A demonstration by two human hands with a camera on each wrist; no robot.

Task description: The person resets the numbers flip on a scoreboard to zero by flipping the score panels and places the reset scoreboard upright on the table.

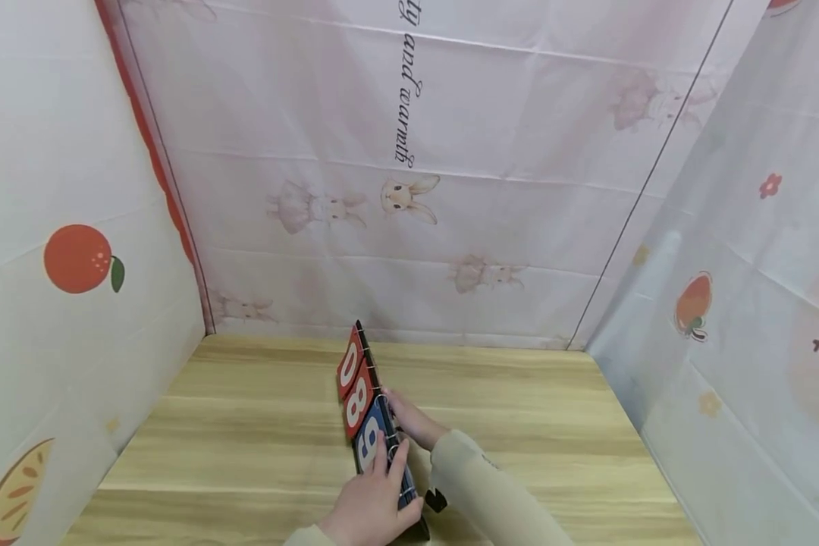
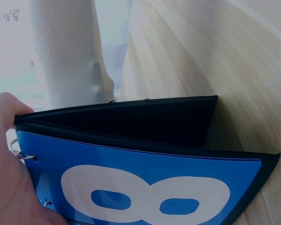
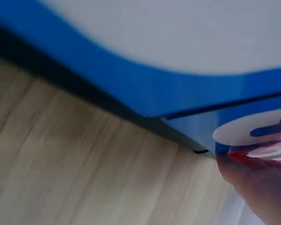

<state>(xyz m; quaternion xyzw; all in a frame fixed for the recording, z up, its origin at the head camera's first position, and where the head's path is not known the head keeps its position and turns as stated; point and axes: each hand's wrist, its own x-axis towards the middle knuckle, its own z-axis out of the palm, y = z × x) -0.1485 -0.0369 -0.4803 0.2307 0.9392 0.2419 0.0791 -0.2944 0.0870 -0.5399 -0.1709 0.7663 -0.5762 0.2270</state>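
A flip scoreboard (image 1: pixel 359 400) stands folded like a tent, with ring-bound number cards along its ridge. Its left face shows a red 0, a red 8 and a blue card that reads as 9. My left hand (image 1: pixel 375 500) grips the ridge at the near end, fingers over the left face. A blue card with a white 8 (image 2: pixel 150 164) hangs beside that hand in the left wrist view. Behind the ridge, my right hand (image 1: pixel 412 421) pinches the right side, its fingers partly hidden. The right wrist view has its fingertip at the edge of blue cards (image 3: pixel 131 89), with red beyond.
The scoreboard stands on a wood-grain table (image 1: pixel 259 409). A small black piece (image 1: pixel 435 500) shows beside its near end, next to the right sleeve (image 1: pixel 491 485). Printed cloth walls (image 1: pixel 505 220) enclose the table at the back and both sides.
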